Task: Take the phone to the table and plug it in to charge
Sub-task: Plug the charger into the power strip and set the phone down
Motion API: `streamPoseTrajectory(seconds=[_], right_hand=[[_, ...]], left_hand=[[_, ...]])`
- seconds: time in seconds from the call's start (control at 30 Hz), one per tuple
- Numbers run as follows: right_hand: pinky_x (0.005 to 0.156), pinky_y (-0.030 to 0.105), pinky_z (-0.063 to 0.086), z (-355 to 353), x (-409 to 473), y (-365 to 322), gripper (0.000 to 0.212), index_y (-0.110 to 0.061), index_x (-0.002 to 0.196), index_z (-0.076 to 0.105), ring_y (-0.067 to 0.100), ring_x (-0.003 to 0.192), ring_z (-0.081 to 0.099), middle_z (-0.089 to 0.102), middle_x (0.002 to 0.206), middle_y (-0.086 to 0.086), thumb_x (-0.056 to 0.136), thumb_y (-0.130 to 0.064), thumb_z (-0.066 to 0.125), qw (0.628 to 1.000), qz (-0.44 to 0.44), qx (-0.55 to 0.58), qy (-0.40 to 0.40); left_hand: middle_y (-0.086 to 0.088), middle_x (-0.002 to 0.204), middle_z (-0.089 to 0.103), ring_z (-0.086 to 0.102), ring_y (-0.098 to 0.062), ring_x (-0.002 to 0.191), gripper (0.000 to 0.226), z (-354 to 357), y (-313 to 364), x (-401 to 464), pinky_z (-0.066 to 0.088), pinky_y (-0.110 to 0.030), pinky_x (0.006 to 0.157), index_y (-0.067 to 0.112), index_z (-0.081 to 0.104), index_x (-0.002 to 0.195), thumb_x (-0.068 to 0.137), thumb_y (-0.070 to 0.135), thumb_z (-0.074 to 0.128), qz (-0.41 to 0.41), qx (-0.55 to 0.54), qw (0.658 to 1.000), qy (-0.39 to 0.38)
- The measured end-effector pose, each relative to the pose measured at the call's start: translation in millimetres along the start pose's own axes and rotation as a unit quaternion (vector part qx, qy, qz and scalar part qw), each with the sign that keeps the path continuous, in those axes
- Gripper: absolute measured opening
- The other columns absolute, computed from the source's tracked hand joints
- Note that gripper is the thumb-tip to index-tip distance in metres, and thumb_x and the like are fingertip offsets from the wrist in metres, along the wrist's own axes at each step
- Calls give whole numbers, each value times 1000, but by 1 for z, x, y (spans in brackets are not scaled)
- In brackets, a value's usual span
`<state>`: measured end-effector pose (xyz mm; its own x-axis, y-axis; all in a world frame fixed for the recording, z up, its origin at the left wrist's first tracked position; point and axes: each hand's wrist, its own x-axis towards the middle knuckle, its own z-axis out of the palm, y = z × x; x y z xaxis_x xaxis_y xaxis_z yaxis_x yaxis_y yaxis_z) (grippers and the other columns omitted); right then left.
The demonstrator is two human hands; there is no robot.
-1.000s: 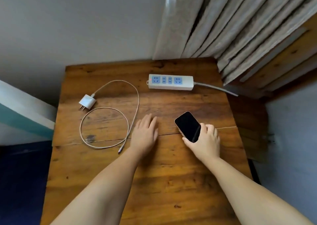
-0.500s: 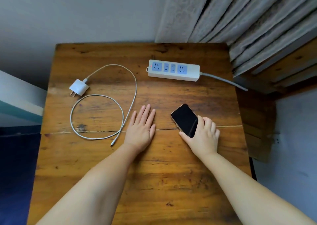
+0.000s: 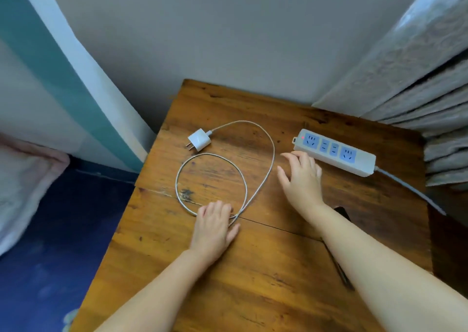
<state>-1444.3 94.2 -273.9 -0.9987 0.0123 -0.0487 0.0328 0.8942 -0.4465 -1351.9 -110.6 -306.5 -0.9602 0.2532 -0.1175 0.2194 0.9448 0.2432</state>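
The black phone (image 3: 342, 212) lies on the wooden table (image 3: 266, 281), mostly hidden under my right forearm; only a dark corner and an edge show. My right hand (image 3: 301, 177) hovers with fingers spread, just left of the white power strip (image 3: 334, 152). A white charger plug (image 3: 199, 139) rests at the table's far left, its charging cable (image 3: 272, 152) looping toward me. My left hand (image 3: 215, 226) sits on the cable's free end where the loop crosses, fingers curled down around it.
The power strip's cord (image 3: 410, 188) runs off the table's right side. Grey curtains (image 3: 417, 78) hang at the back right. A wall stands behind the table, a teal-and-white panel (image 3: 76, 83) and dark blue floor (image 3: 50, 255) to the left.
My right hand let go of the phone and moved up toward the power strip. My left hand slid left onto the cable's end. The view swung left.
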Motion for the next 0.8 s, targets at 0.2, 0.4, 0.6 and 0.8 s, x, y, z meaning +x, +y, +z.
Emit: streamPoseTrajectory(seconds=[0.2, 0.4, 0.6, 0.8], right_hand=[[107, 49, 28, 55, 73, -91, 45, -21, 133, 46, 28, 126, 42, 48, 137, 8, 89, -25, 54, 984, -163, -50, -54], [112, 65, 8, 92, 105, -125, 56, -29, 144, 27, 26, 135, 32, 43, 142, 5, 92, -27, 47, 960, -210, -109, -151], [102, 53, 29, 90, 99, -126, 48, -25, 132, 39, 33, 116, 45, 53, 123, 11, 88, -34, 55, 962, -186, -127, -156], [82, 41, 49, 24, 86, -81, 49, -27, 129, 42, 28, 106, 56, 47, 126, 8, 85, -35, 61, 993, -25, 46, -105]], left_hand=[[-2, 76, 60, 59, -25, 73, 22, 4, -42, 4, 32, -32, 73, 18, 59, 80, 85, 34, 46, 39, -20, 997, 64], [-3, 74, 61, 58, -26, 71, 25, -2, -67, 1, 35, -32, 71, 15, 63, 82, 88, 32, 45, 19, -93, 994, 60], [0, 73, 64, 58, -23, 72, 23, -5, -65, 1, 35, -30, 70, 17, 66, 86, 89, 32, 48, -8, -150, 986, 70], [-5, 78, 72, 66, -27, 75, 16, -13, -36, 10, 51, -32, 62, 16, 65, 96, 89, 25, 54, -17, -198, 979, 53]])
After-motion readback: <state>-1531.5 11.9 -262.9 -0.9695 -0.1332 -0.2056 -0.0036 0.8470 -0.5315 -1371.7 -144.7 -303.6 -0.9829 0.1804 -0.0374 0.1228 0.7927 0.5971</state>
